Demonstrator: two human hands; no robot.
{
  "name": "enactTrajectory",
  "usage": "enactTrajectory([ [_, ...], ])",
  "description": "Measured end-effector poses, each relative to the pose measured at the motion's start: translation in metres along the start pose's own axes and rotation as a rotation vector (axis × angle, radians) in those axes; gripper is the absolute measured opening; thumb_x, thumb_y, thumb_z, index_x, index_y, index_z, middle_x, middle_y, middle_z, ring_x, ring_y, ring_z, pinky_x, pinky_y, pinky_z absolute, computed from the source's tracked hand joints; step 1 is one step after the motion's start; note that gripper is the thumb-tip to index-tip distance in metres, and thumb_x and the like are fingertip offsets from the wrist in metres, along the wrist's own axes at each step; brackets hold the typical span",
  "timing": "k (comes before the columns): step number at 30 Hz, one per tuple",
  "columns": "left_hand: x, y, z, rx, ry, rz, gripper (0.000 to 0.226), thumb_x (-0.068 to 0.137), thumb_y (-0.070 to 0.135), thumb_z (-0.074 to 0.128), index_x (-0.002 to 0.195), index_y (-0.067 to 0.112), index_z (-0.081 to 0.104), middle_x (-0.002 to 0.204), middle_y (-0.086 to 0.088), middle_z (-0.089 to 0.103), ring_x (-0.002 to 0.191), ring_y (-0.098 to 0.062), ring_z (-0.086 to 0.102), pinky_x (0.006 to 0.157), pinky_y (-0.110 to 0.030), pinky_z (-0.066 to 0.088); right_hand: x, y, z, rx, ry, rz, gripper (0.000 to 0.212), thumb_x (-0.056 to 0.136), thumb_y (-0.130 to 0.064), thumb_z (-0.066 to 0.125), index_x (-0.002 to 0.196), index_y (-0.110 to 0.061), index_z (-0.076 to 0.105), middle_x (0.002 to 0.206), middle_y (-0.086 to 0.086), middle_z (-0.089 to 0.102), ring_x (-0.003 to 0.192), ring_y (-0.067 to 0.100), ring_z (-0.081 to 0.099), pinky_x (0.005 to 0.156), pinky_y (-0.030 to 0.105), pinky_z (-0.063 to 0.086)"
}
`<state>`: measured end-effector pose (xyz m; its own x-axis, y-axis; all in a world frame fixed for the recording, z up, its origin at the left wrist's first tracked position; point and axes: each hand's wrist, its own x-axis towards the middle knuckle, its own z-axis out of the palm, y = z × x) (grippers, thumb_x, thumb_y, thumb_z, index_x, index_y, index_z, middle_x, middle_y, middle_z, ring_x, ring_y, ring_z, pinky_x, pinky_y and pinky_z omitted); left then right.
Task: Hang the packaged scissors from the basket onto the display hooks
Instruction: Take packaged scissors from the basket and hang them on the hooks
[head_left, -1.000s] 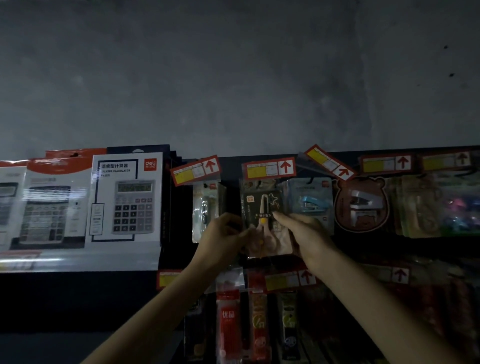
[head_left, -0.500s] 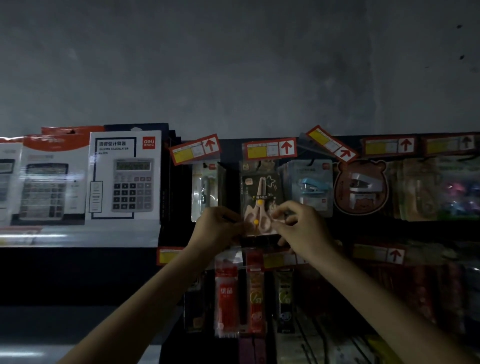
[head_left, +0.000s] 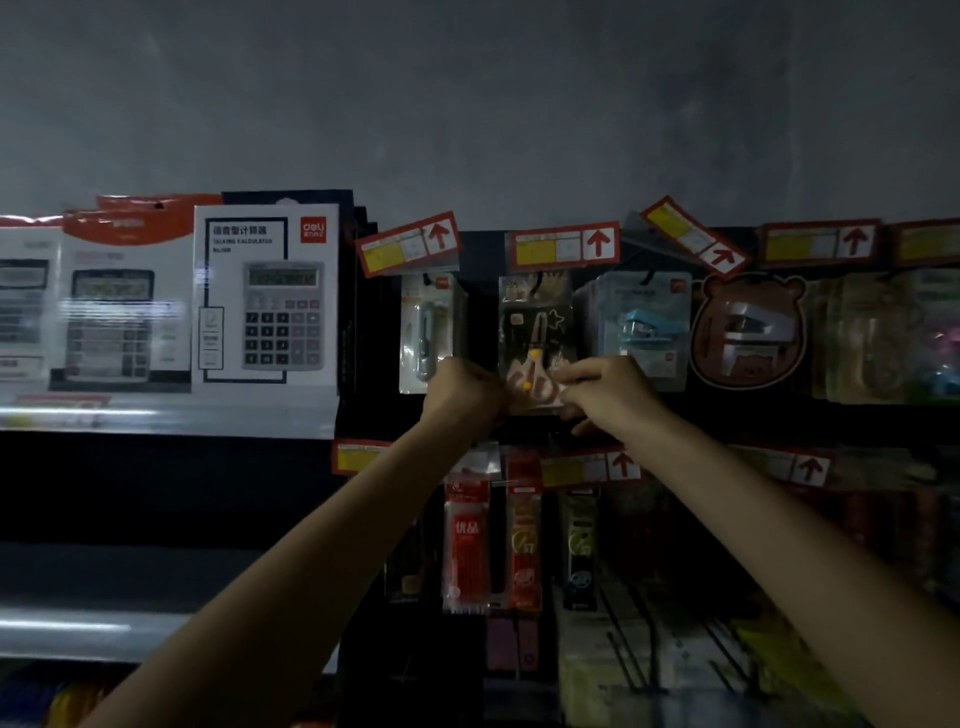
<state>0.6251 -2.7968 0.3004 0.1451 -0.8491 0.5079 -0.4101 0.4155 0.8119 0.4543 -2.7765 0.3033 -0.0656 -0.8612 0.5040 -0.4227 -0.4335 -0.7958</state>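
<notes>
Pinching the packaged scissors (head_left: 535, 338) by the bottom edge with both hands: left hand (head_left: 462, 387) curled on the lower-left corner, right hand (head_left: 605, 395) curled on the lower-right corner. Neither let go.

Head view, only one given. Pack held roughly upright at the centre of the frame, directly below a red-and-yellow price tag (head_left: 563, 244) with an arrow. Flanked by a slim blister pack (head_left: 428, 327) just to the left and a blue stapler pack (head_left: 641, 327) just to the right. Further right, a bear-shaped pack (head_left: 748, 332). At middle left, a white calculator box (head_left: 267, 296) on a shelf. Lower centre, below the hands, red refill packs (head_left: 467, 540) on the next row down.

Top of the card up at hook height, under the tag. Cannot tell whether the hang hole is already over the hook: too dark, and the hook itself not made out.

Judged as late in the hanging of this one pack: raised to the row, lined up under its tag, gripped at both corners. Probably left for this pack: seating the hole on the hook if not yet on, sliding the card back, then releasing. No basket anywhere in frame, so no telling how many packs remain to hang.
</notes>
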Motion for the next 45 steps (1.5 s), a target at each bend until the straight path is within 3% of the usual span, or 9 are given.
enactTrajectory([
  [4, 0.005, -0.001, 0.011, -0.024, -0.042, -0.043, 0.015, 0.087, 0.016, 0.078, 0.09, 0.002, 0.073, 0.078, -0.009, 0.07, 0.064, -0.017, 0.063, 0.055, -0.029, 0.054, 0.0, -0.006, 0.005, -0.024, -0.073, 0.043, 0.034, 0.094, -0.003, 0.064, 0.128, -0.008, 0.068, 0.108, 0.008, 0.068, 0.104, 0.026, 0.064, 0.086, 0.034, 0.055],
  [10, 0.018, -0.008, 0.021, 0.126, -0.165, -0.016, 0.017, 0.093, 0.018, 0.072, 0.096, 0.001, 0.069, 0.083, -0.008, 0.066, 0.076, -0.018, 0.064, 0.073, -0.032, 0.057, 0.003, -0.006, 0.012, -0.088, -0.186, 0.022, 0.029, 0.098, -0.001, 0.057, 0.122, -0.013, 0.068, 0.084, -0.009, 0.057, 0.077, 0.002, 0.05, 0.064, 0.017, 0.039],
  [13, 0.019, -0.008, 0.021, 0.23, -0.25, -0.011, 0.024, 0.091, 0.015, 0.073, 0.11, 0.0, 0.069, 0.096, -0.011, 0.069, 0.097, -0.025, 0.068, 0.094, -0.038, 0.056, 0.009, -0.006, 0.019, -0.182, -0.237, 0.037, 0.018, 0.099, -0.004, 0.055, 0.11, -0.013, 0.067, 0.093, 0.001, 0.065, 0.086, 0.01, 0.058, 0.071, 0.022, 0.048],
  [17, 0.019, -0.009, 0.023, 0.316, -0.308, 0.049, 0.026, 0.093, 0.016, 0.067, 0.116, 0.005, 0.069, 0.114, -0.017, 0.072, 0.109, -0.032, 0.068, 0.099, -0.046, 0.054, 0.016, -0.002, 0.024, -0.291, -0.299, 0.048, 0.041, 0.088, -0.005, 0.054, 0.127, -0.016, 0.061, 0.118, 0.008, 0.066, 0.107, 0.023, 0.062, 0.095, 0.037, 0.053],
  [20, 0.012, -0.005, 0.021, 0.443, -0.279, 0.148, 0.032, 0.101, 0.024, 0.054, 0.128, 0.01, 0.064, 0.12, -0.009, 0.07, 0.114, -0.029, 0.066, 0.091, -0.031, 0.052, 0.015, 0.002, 0.023, -0.357, -0.279, 0.023, 0.044, 0.089, -0.007, 0.047, 0.128, -0.021, 0.059, 0.12, 0.009, 0.062, 0.105, 0.024, 0.062, 0.078, 0.03, 0.052],
  [22, 0.009, -0.006, 0.02, 0.554, -0.235, 0.238, 0.034, 0.102, 0.026, 0.05, 0.131, 0.012, 0.061, 0.123, -0.009, 0.067, 0.116, -0.029, 0.064, 0.093, -0.034, 0.051, 0.014, 0.007, 0.022, -0.44, -0.273, 0.003, 0.054, 0.089, -0.011, 0.042, 0.14, -0.026, 0.05, 0.134, 0.015, 0.05, 0.115, 0.031, 0.056, 0.081, 0.032, 0.05],
  [25, 0.006, -0.008, 0.019, 0.72, -0.233, 0.348, 0.05, 0.097, 0.028, 0.055, 0.146, 0.02, 0.047, 0.142, -0.01, 0.052, 0.125, -0.035, 0.056, 0.101, -0.048, 0.05, 0.013, 0.009, 0.02, -0.527, -0.274, -0.009, 0.064, 0.091, -0.01, 0.04, 0.153, -0.026, 0.037, 0.153, 0.012, 0.028, 0.138, 0.034, 0.038, 0.114, 0.044, 0.039],
  [34, -0.002, 0.009, 0.02, 1.165, -0.178, 0.47, 0.09, 0.093, 0.052, 0.061, 0.162, 0.034, 0.005, 0.169, -0.003, -0.009, 0.155, -0.036, 0.002, 0.119, -0.052, 0.028, 0.018, 0.025, 0.017, -0.743, -0.337, -0.197, 0.074, 0.096, -0.021, 0.045, 0.162, -0.03, 0.014, 0.165, -0.013, -0.029, 0.155, 0.023, -0.016, 0.127, 0.046, 0.012],
  [45, 0.018, 0.001, 0.02, 1.242, -0.056, 0.669, 0.09, 0.089, 0.043, 0.067, 0.16, 0.028, 0.013, 0.166, -0.004, 0.01, 0.153, -0.032, 0.013, 0.113, -0.049, 0.036, 0.022, 0.029, 0.007, -0.72, -0.315, -0.29, 0.051, 0.105, -0.029, 0.035, 0.153, -0.013, 0.04, 0.165, 0.002, 0.027, 0.152, 0.017, 0.018, 0.123, 0.033, 0.019],
])
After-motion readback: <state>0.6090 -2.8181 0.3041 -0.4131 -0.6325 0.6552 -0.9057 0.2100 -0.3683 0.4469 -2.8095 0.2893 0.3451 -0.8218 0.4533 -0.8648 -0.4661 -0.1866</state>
